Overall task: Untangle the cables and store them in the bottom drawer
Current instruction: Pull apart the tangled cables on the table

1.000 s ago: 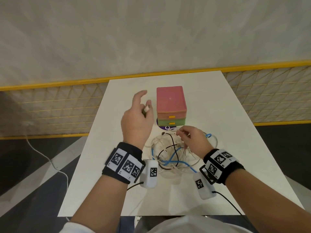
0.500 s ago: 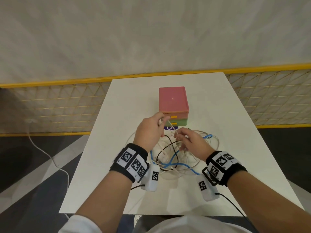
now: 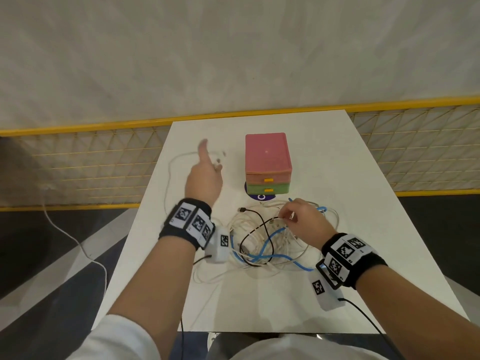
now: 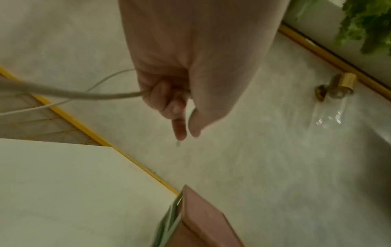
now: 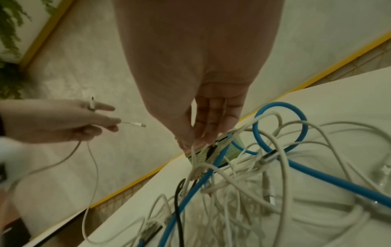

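A tangle of white, blue and black cables (image 3: 270, 240) lies on the white table (image 3: 363, 203) in front of a small drawer unit (image 3: 267, 154) with a pink top and a green bottom drawer (image 3: 267, 189), both drawers closed. My left hand (image 3: 211, 158) is raised left of the unit and grips a white cable (image 4: 84, 96), whose plug ends (image 5: 135, 124) stick out past the fingers. That cable loops out to the left (image 3: 168, 172). My right hand (image 3: 284, 216) pinches white strands (image 5: 196, 160) at the top of the tangle, beside the blue cable (image 5: 281, 133).
A yellow-framed mesh barrier (image 3: 78, 165) runs behind and beside the table. A white cord (image 3: 78, 245) trails on the dark floor at left. Wrist camera leads (image 3: 368, 320) hang off the near table edge.
My left hand has risen from the tangle near the drawers, up and to the left, drawing a white cable out in a long loop. The right hand stays on the tangle.
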A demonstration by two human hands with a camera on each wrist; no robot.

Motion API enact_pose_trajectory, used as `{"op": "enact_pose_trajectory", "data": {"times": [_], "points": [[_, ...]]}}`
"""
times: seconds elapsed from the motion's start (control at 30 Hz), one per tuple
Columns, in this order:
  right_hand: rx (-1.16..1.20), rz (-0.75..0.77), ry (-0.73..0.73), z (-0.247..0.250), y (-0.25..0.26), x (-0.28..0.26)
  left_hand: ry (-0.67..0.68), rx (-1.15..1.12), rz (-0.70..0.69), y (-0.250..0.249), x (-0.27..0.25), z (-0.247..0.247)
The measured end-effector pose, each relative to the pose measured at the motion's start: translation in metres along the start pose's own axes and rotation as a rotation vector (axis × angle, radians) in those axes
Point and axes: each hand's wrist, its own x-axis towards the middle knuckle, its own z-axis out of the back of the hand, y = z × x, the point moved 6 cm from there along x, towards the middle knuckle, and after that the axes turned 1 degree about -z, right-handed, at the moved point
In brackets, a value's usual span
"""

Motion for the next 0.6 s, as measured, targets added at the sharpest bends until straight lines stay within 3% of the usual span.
{"op": "enact_pose_trajectory", "data": {"times": [0.07, 0.23, 0.43, 0.5, 0.6], "points": [[-0.048, 0.038, 0.051, -0.006, 0.006, -0.001, -0.021, -0.156, 0.001, 0.002, 0.009, 0.009], [-0.161, 0.097, 0.149, -0.034, 0.029, 0.001, 0.049, -0.206, 0.014, 0.005, 0.001, -0.008], [-0.644, 0.071, 0.287, -0.068, 0.04, 0.014, 0.173, -0.282, 0.044, 0.013, -0.024, -0.034], [-0.611, 0.094, 0.243, -0.068, 0.043, 0.017, 0.212, -0.335, 0.058, 0.016, -0.032, -0.039], [-0.325, 0.154, 0.067, -0.052, 0.051, 0.021, 0.261, -0.346, 0.045, 0.018, -0.04, -0.042]]}}
